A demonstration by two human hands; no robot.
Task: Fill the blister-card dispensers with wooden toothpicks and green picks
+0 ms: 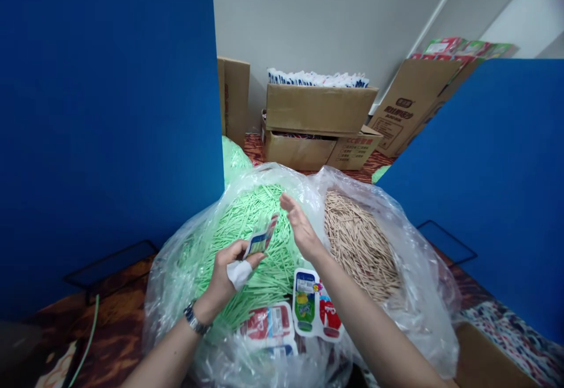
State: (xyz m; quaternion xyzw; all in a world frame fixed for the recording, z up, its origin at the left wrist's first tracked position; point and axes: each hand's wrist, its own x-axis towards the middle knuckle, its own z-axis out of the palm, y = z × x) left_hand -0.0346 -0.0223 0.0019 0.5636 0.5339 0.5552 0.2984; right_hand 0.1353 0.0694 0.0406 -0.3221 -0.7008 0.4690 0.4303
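Note:
My left hand, with a white wrap near the thumb and a watch on the wrist, grips a small printed packet in blue, red and clear plastic. The packet is tilted above a large clear bag of light green sticks. To its right, my right hand is raised with fingers stretched out, apart from the packet and holding nothing. Below the hands lie a blister pack with green and red bottle prints and another red-printed pack, both on the bag's plastic.
Beside the green sticks sits a clear bag of tan sticks. Behind stand stacked cardboard boxes, the top one full of white-and-blue packets. Blue panels flank both sides. A tall carton leans at right.

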